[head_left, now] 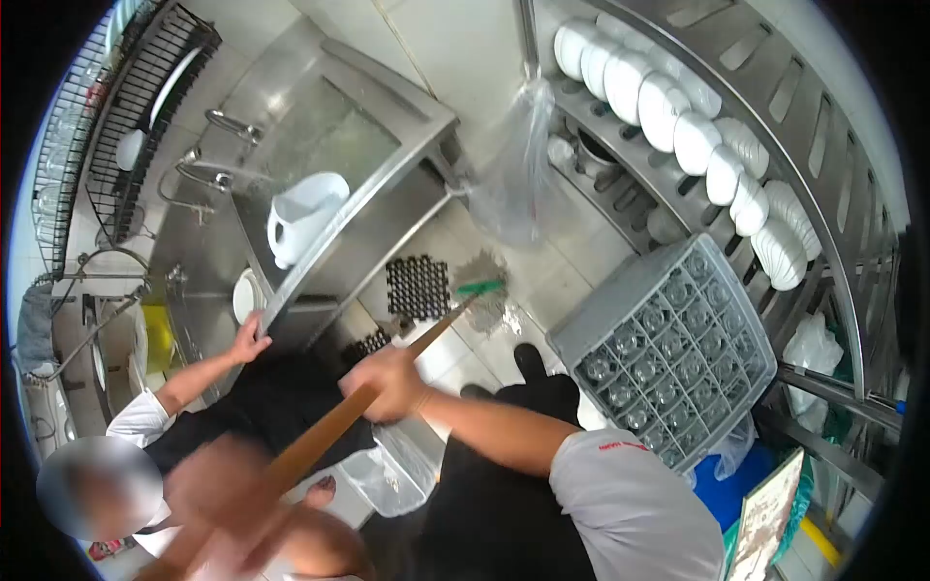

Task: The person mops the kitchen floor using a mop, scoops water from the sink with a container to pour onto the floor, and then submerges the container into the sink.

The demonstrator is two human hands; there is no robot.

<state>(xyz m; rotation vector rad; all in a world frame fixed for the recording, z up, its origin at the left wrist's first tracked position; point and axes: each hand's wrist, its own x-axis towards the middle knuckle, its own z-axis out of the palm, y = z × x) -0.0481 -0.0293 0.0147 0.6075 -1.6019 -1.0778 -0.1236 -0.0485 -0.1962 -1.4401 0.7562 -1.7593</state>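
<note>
The wooden handle slants down forward-right to its green head.

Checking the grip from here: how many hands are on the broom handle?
2: the right hand, nearer the green head, and the left hand, blurred, toward the bottom left. The co-worker's visible hand grips the sink edge instead. None looks hidden.

1. This looks like the washing-up area of a commercial kitchen.
2. A large steel sink holds water, with metal taps beside it.
3. White dishes line slatted metal shelves.
4. A grey divided crate holds many glasses.
5. Wire racks hold more dishes and glassware.
6. Pale tiles cover the floor.
</note>
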